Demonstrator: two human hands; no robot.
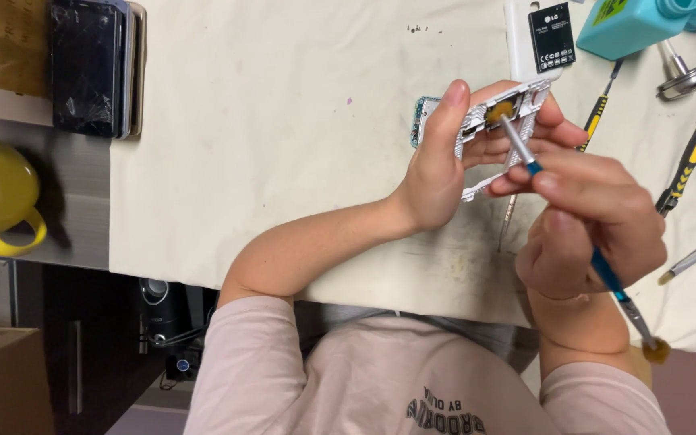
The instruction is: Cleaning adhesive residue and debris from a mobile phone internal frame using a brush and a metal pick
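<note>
Left hand grip closed around white phone frame, held just above worktop. Right hand grip pinched on blue-handled brush, bristle tip touching frame's top end. Battery beyond the frame; screwdrivers right of the right hand.

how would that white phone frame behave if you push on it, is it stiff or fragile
The white phone frame looks like a thin open shell with cutouts, so it probably flexes and could crack if squeezed. It seems light: the left hand holds it up by fingertips alone. The brush in the right hand touches it at the top, so light strokes suit it.
</note>
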